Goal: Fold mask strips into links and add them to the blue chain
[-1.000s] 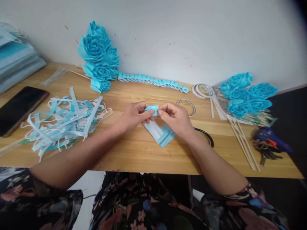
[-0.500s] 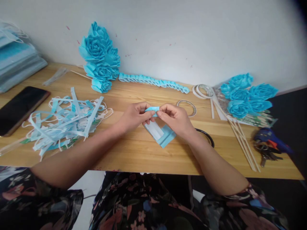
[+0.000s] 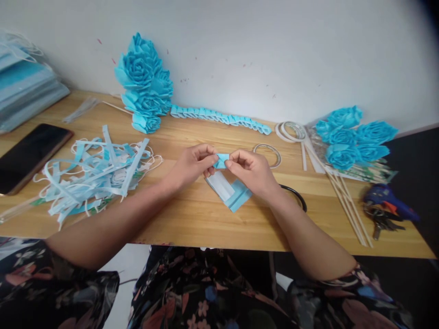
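Observation:
A small folded blue piece is pinched from both sides, just above the wooden table. My left hand grips its left end and my right hand its right end, fingers closed. Under my hands lies a blue and white cut piece of face mask, flat on the table. A row of several similar folded blue pieces lies along the wall behind my hands.
A pile of cut mask strips and ear loops, a dark phone and stacked masks are at the left. Blue roses lean on the wall. At the right: tape rolls, more roses, wooden sticks, a glue gun.
The blue piece between my fingers looks folded smaller than before. My hands stay in almost the same spot.

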Motion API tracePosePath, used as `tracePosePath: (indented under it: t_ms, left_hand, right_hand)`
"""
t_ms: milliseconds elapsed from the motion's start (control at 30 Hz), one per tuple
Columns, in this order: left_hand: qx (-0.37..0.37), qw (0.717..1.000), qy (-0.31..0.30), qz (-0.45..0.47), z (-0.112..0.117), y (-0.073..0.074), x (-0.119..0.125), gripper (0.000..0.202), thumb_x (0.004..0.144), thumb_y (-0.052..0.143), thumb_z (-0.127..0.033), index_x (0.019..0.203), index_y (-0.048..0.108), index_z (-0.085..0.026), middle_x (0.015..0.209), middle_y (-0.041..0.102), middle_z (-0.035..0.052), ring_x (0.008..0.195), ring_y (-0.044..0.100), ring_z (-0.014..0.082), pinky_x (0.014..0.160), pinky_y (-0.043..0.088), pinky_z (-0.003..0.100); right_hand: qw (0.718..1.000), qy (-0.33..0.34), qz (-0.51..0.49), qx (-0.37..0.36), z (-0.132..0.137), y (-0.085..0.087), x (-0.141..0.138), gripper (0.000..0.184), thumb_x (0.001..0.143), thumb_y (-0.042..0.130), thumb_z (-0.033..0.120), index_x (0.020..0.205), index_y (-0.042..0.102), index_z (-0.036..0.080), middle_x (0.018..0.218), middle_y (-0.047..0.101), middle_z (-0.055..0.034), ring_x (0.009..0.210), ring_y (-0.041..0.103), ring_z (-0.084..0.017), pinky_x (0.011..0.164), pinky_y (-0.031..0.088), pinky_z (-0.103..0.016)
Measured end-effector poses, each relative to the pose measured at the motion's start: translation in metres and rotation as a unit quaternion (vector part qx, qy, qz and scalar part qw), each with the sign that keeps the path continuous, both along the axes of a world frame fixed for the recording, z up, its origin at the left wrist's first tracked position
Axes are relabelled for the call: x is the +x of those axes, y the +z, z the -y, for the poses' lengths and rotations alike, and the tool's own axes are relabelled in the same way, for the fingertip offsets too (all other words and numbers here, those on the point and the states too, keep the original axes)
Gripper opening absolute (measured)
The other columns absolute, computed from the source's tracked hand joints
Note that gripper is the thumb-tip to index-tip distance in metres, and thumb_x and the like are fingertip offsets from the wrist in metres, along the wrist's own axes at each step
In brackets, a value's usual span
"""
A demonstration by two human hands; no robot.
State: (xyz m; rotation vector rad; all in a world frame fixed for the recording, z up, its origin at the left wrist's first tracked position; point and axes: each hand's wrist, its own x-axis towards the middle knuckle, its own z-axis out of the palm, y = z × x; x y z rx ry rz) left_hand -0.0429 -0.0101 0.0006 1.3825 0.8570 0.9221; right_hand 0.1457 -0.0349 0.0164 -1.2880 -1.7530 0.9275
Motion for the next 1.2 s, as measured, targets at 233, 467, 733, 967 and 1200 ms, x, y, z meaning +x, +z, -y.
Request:
tracePosePath:
  t_ms: [233, 467, 733, 967, 1200]
  left_hand:
    - [0.001, 1.0, -0.002, -0.013, 0.003, 0.009, -0.002, 0.017, 0.088, 0.06, -0.029, 0.078, 0.06, -0.015, 0.062, 0.062, -0.0007, 0.057, 0.057, 0.0091, 0.059, 0.047, 0.022]
    - [-0.019, 1.0, 0.014, -0.004, 0.002, 0.01, -0.002, 0.024, 0.089, 0.059, -0.035, 0.076, 0.061, -0.015, 0.062, 0.063, 0.0009, 0.056, 0.057, 0.01, 0.058, 0.048, 0.022]
    - [-0.03, 0.999, 0.023, 0.006, 0.001, 0.012, -0.001, 0.034, 0.09, 0.058, -0.048, 0.085, 0.063, -0.014, 0.064, 0.065, 0.0025, 0.056, 0.059, 0.0112, 0.056, 0.048, 0.023]
    - [-0.03, 0.998, -0.039, -0.035, 0.003, 0.013, -0.001, 0.031, 0.082, 0.065, -0.045, 0.077, 0.061, -0.014, 0.066, 0.064, 0.001, 0.055, 0.055, 0.009, 0.057, 0.047, 0.022]
    - [-0.056, 0.997, -0.035, -0.049, 0.003, 0.012, 0.002, 0.024, 0.079, 0.066, -0.038, 0.077, 0.059, -0.015, 0.068, 0.064, 0.0002, 0.056, 0.055, 0.0081, 0.056, 0.046, 0.021]
  right_hand:
    - [1.0, -0.002, 0.003, 0.004, 0.0, -0.001, 0.001, 0.016, 0.082, 0.06, 0.029, 0.071, 0.054, 0.02, 0.062, 0.049, 0.0047, 0.055, 0.038, -0.008, 0.053, 0.031, -0.025]
    - [1.0, -0.022, -0.005, -0.002, -0.002, -0.002, 0.001, 0.016, 0.081, 0.06, 0.03, 0.07, 0.054, 0.02, 0.063, 0.051, 0.0032, 0.058, 0.043, -0.01, 0.055, 0.035, -0.025]
    - [0.999, -0.036, -0.039, -0.005, -0.002, -0.002, 0.001, 0.018, 0.082, 0.06, 0.035, 0.072, 0.055, 0.02, 0.064, 0.052, 0.0028, 0.059, 0.045, -0.011, 0.057, 0.038, -0.025]
    - [0.998, -0.038, -0.04, -0.002, -0.002, -0.004, 0.001, 0.019, 0.083, 0.06, 0.034, 0.071, 0.055, 0.02, 0.063, 0.052, 0.0032, 0.059, 0.047, -0.011, 0.058, 0.039, -0.025]
    - [0.999, -0.029, -0.025, -0.009, -0.001, -0.005, -0.002, 0.019, 0.082, 0.06, 0.034, 0.07, 0.054, 0.02, 0.063, 0.051, 0.0035, 0.058, 0.045, -0.01, 0.055, 0.037, -0.024]
